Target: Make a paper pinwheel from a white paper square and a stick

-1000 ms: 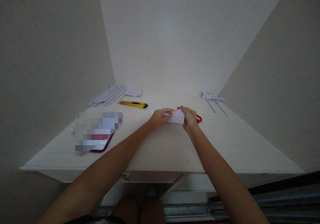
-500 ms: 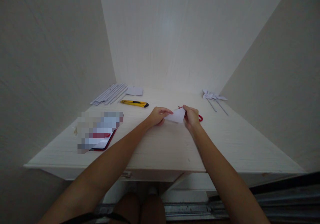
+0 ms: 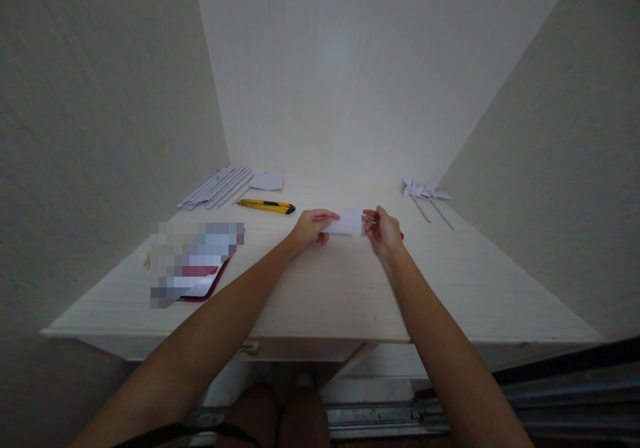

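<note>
A small piece of white paper (image 3: 349, 223) is held up just over the table by my left hand (image 3: 313, 228), thumb on top at its left end and fingers beneath. At the paper's right edge is my right hand (image 3: 384, 230), its fingers loosely bent and apart, the tips beside the edge; whether they touch it is hard to see. Behind that hand a bit of a red handle (image 3: 402, 236) shows, the rest hidden.
Two paper pinwheels (image 3: 420, 189) on sticks lie at the back right. Back left are several rolled paper sticks (image 3: 217, 188), folded white paper (image 3: 267, 181) and a yellow box cutter (image 3: 266, 206). A phone (image 3: 205, 281), partly blurred out, rests at the left of the white table (image 3: 320, 301).
My right fingers have come off the paper's top right corner and sit at its right edge. The paper lies flatter, and more of the red handle is covered.
</note>
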Action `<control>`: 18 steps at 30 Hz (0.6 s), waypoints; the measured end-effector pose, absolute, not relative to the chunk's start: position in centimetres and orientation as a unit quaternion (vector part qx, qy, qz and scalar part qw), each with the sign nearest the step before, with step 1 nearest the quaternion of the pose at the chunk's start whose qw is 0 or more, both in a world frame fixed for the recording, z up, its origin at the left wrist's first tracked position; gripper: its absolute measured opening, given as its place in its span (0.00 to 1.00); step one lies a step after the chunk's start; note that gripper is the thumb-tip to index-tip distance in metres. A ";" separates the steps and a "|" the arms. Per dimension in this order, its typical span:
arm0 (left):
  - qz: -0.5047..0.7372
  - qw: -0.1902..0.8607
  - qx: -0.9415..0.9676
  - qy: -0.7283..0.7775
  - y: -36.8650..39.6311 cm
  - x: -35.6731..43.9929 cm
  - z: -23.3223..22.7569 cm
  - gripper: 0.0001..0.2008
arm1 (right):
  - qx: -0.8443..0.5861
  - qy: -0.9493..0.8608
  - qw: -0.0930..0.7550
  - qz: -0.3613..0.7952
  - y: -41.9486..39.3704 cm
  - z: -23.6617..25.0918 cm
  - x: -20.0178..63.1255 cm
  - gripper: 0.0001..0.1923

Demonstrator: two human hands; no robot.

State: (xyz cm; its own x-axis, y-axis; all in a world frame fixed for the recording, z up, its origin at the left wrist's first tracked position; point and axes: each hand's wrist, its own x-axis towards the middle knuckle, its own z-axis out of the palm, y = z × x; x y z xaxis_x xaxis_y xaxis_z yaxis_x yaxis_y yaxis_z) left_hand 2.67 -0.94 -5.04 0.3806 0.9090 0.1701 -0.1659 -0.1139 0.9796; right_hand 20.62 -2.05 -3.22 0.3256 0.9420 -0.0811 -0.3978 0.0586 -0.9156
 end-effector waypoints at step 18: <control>0.487 0.390 0.739 0.254 0.3 3.0 -6.6 0.29 | -0.405 -0.475 0.590 0.513 -2.2 -4.7 19.0 0.11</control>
